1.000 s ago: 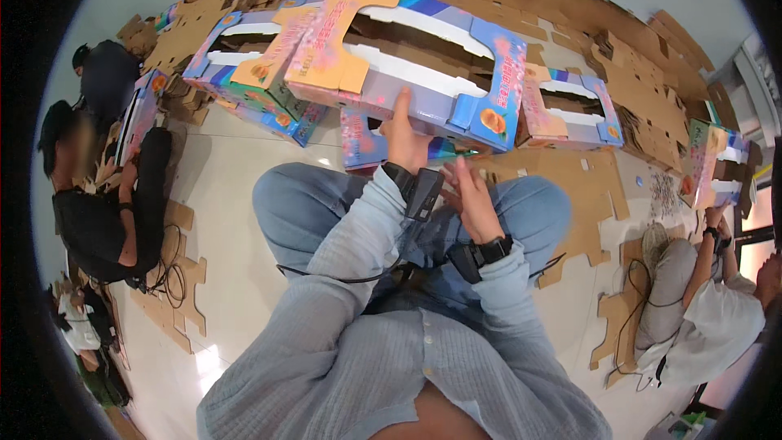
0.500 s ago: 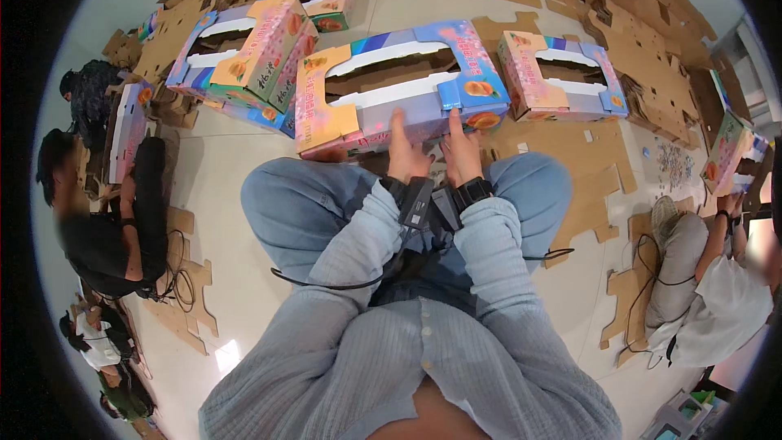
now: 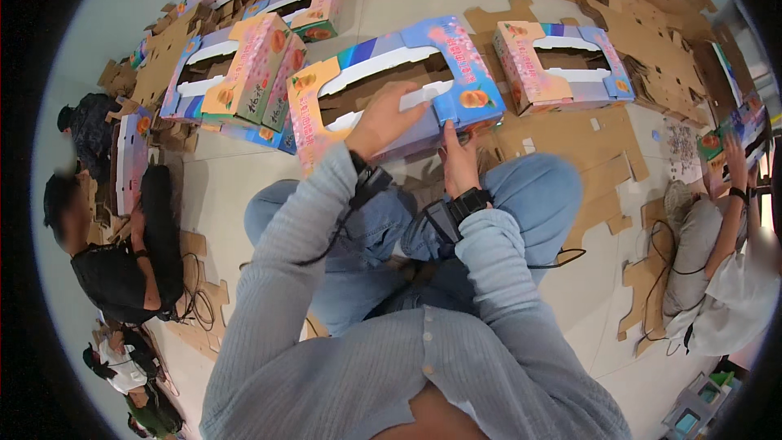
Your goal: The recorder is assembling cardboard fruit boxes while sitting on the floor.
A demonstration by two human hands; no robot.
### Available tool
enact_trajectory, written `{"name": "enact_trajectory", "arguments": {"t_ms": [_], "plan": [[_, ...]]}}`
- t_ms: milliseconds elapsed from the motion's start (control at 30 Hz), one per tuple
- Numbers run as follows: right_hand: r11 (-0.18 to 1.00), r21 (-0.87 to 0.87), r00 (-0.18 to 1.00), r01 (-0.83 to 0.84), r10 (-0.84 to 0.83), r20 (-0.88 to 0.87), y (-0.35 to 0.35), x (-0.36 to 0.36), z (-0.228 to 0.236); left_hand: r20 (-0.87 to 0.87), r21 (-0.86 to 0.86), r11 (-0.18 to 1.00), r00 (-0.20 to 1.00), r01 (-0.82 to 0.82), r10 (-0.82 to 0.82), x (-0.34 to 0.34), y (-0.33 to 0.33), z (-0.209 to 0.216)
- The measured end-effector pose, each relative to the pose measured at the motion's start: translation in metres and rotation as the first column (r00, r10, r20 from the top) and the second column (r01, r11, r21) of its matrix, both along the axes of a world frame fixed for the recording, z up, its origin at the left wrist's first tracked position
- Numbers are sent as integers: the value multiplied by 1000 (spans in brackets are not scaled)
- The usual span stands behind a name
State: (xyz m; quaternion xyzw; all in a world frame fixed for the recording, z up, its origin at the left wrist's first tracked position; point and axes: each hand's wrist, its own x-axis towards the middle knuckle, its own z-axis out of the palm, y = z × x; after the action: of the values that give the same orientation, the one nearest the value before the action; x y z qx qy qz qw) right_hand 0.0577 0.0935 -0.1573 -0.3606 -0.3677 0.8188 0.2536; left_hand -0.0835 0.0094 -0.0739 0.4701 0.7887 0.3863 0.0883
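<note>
A printed cardboard box (image 3: 456, 110), pink, blue and orange with a long opening in its top, stands before my crossed legs. My left hand (image 3: 386, 121) reaches over its near side, fingers bent over the white flap (image 3: 425, 96) along the opening; its thumb is hidden. At the near right corner, my right hand (image 3: 461, 161) holds the box, one finger pointing up against the front edge and the others curled lower down. The box's inside shows bare brown cardboard.
Similar boxes stand at the left (image 3: 236, 73), at the right (image 3: 562, 69) and farther back (image 3: 314, 8). Flat brown cardboard sheets (image 3: 570, 147) lie on the floor. One person (image 3: 122, 253) sits at the left; another (image 3: 725, 277), at the right, handles a box.
My left hand has moved up and left from the front side onto the flap by the opening. The right hand stays at the near right corner. The box has shifted slightly left in view.
</note>
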Motion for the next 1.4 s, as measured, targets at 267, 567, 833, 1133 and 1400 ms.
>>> {"name": "enact_trajectory", "arguments": {"t_ms": [267,567,833,1133,1400], "plan": [[997,-19,997,79,-80,-23,-2,-3,-4,246,-496,812,947,308,-208,-54,72,-12],[999,46,1000,14,-15,27,-2,-2,6,814,-363,626,561,691,-147,-68,86,-2],[996,44,997,76,-77,20,-4,-6,2,853,-310,561,485,767,-192,-70,90,-14],[992,-35,993,120,-121,-17,-8,-1,13,835,-339,599,525,726,-164,-69,91,-15],[990,36,988,138,-140,58,-11,-4,11,863,-313,523,468,793,-192,-67,96,-19]]}}
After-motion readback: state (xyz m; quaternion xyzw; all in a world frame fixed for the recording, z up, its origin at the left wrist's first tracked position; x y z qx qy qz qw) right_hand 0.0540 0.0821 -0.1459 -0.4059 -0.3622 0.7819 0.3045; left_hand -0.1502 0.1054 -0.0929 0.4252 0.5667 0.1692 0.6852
